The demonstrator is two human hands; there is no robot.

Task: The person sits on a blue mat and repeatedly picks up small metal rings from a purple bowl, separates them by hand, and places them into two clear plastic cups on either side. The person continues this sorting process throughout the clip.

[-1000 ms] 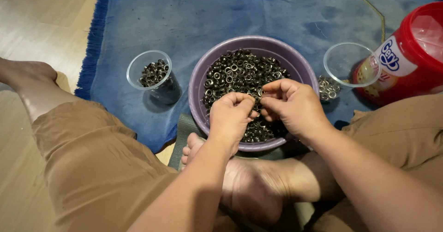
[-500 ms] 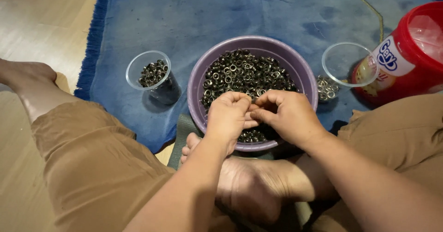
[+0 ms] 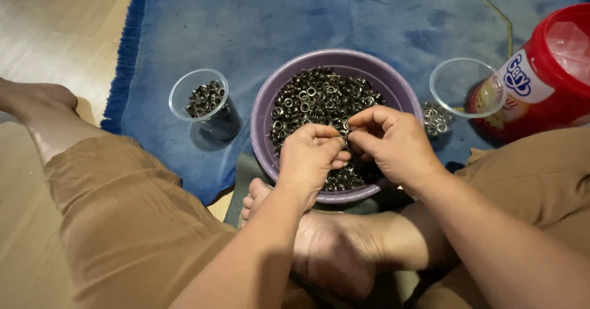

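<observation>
Head view: left hand [image 3: 312,155] and right hand [image 3: 393,144] meet over purple bowl [image 3: 265,109] full of small metal rings [image 3: 313,97]. Fingertips of both pinched closed together on ring, too small to make out. Clear cup [image 3: 200,100] with rings at left, second clear cup [image 3: 467,87] and red jar [image 3: 547,75] at right, all on blue rug [image 3: 276,20].

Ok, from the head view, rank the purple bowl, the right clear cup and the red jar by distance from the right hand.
1. Purple bowl: directly under the right hand.
2. Right clear cup: on the blue mat, up and to the right.
3. Red jar: at the right edge, beyond that cup.
</observation>
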